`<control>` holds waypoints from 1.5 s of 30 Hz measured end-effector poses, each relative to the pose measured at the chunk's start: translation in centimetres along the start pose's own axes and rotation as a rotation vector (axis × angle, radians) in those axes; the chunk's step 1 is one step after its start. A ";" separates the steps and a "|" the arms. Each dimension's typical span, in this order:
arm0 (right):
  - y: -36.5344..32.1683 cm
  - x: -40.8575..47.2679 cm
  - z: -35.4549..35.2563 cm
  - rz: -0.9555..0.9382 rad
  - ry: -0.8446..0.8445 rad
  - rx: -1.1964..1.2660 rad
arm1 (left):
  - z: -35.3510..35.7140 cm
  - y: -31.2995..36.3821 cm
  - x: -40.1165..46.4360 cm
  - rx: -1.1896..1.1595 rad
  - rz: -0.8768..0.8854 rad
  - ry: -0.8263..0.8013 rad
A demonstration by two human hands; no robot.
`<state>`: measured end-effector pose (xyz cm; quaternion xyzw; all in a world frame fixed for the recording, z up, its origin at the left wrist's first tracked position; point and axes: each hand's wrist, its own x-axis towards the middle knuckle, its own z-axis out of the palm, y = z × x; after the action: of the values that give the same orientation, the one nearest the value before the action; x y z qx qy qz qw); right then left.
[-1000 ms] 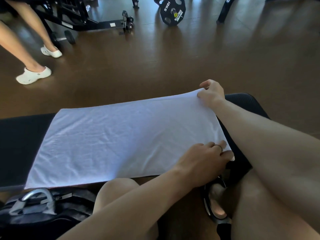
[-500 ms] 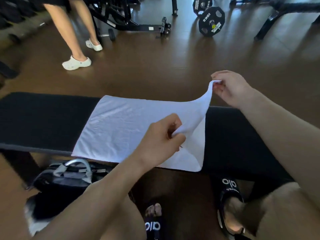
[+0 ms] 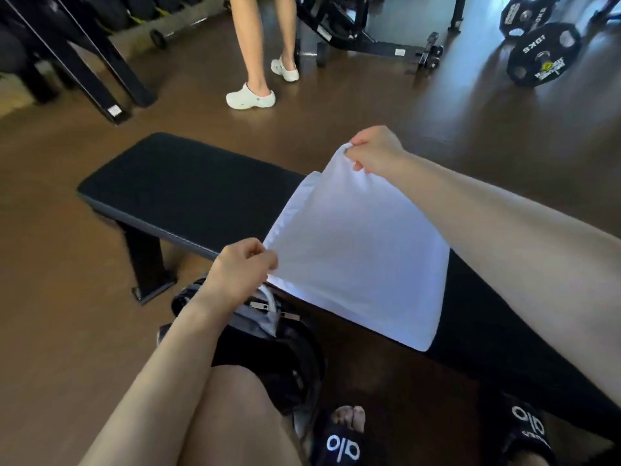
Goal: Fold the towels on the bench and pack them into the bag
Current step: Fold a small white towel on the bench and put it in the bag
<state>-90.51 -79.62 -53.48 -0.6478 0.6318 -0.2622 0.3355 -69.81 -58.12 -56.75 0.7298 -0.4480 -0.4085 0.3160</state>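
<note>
A white towel (image 3: 359, 257) lies doubled over on the black padded bench (image 3: 188, 193), its fold toward the right. My left hand (image 3: 243, 270) pinches the near corner of the upper layer at the bench's front edge. My right hand (image 3: 373, 149) pinches the far corner, lifted a little above the bench. A black bag (image 3: 268, 351) with a grey handle sits on the floor below my left hand, partly hidden by my forearm and knee.
Another person's legs in white clogs (image 3: 250, 95) stand on the brown floor beyond the bench. Black gym frames (image 3: 356, 38) and weight plates (image 3: 542, 55) lie further back. My feet in black slides (image 3: 342, 445) are under the bench's near side.
Both hands have carried the towel's right end over to the left, so the flat towel is now folded in half. The view has swung left and the other person has walked right.
</note>
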 end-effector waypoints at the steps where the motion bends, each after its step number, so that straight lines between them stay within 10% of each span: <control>1: -0.1 0.5 1.2 -0.021 -0.014 -0.082 | -0.3 -0.8 0.6 0.064 -0.028 0.004; 17: 1.6 6.2 6.7 0.030 -0.286 -0.028 | -1.4 -3.0 3.0 0.417 -0.020 0.055; 30: 0.5 2.7 0.1 -0.056 -0.172 0.154 | -1.4 -2.4 2.9 0.373 0.083 0.147; 45: 6.1 -11.5 -18.5 -0.151 0.131 0.497 | -2.8 8.8 0.4 0.560 0.915 0.248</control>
<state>-109.31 -69.92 -45.40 -0.5726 0.5181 -0.4749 0.4221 -70.77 -61.71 -48.26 0.5592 -0.7708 -0.0055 0.3053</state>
